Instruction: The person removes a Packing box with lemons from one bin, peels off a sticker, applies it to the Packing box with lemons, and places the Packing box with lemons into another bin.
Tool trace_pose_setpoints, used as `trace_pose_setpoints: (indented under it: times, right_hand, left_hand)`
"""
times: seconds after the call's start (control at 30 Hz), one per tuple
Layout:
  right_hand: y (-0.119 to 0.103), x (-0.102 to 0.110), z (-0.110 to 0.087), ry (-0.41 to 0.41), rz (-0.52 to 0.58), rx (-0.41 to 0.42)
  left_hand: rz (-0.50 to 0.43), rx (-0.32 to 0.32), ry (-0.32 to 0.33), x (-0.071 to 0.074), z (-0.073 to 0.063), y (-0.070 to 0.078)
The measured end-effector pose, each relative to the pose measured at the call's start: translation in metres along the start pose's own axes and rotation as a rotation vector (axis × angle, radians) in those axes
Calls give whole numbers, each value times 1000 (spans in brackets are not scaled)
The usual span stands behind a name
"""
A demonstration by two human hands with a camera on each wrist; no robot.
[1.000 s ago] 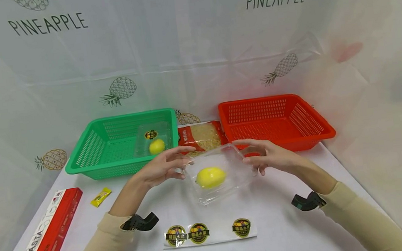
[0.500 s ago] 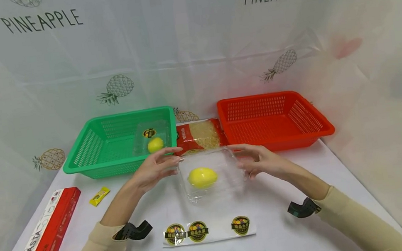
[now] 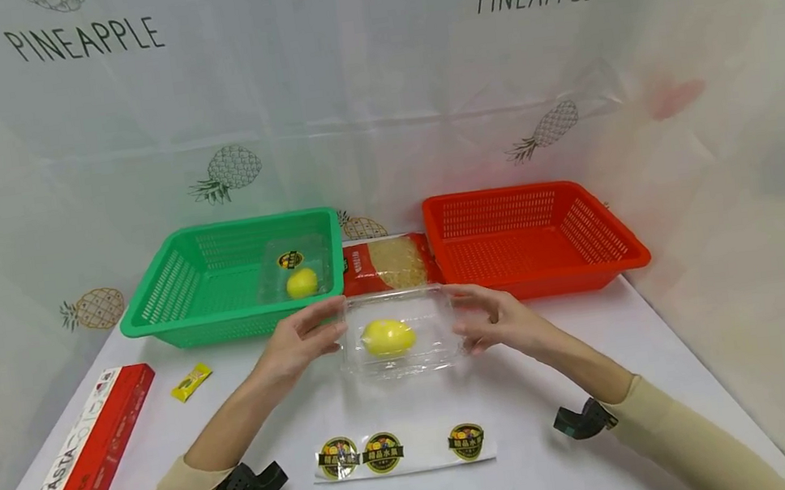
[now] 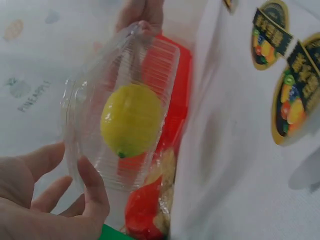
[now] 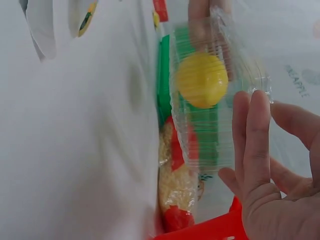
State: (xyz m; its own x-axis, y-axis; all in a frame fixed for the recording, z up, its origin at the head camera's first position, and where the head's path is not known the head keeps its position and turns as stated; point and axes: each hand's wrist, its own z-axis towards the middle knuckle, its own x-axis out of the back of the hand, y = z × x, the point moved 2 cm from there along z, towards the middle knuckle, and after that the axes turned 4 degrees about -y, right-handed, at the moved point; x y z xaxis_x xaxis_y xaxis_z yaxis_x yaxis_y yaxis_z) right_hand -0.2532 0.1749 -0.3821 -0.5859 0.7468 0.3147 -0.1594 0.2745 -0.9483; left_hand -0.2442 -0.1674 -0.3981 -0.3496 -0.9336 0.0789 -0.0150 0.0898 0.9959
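Observation:
Between my two hands a clear plastic box (image 3: 436,329) is held up over the table, roughly level, with a yellow lemon (image 3: 389,337) inside. My left hand (image 3: 298,345) pinches the box's left edge between thumb and fingers, as the left wrist view shows. On the opposite side my right hand (image 3: 491,319) grips the right edge, its fingers (image 5: 257,135) lying along the box wall. The lemon rests left of the box's middle in the head view. Below, nearer to me, lies a white strip (image 3: 428,451) with round black-and-gold fruit stickers.
A green basket (image 3: 226,327) at back left holds another clear box with a stickered lid and a lemon. A red basket (image 3: 544,285) stands at back right. Between them lies a red bag of pasta (image 3: 394,261). At left are a long pasta box (image 3: 78,471) and a yellow packet (image 3: 191,382).
Both hands have shifted the box a little left and turned it from tilted to about level. The lemon has moved left with it. Both hands keep their hold.

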Motion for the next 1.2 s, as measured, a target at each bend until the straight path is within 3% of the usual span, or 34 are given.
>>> trace_pose_setpoints:
  times: [0.4, 0.93, 1.2]
  right_hand:
    - [15, -14, 2, -29, 25, -11]
    - [26, -20, 11, -93, -39, 1]
    - [28, -19, 12, -94, -28, -4]
  left_hand:
    - [72, -2, -81, -4, -11, -13]
    - [99, 76, -109, 4, -7, -27]
    - [99, 75, -128, 5, -4, -28]
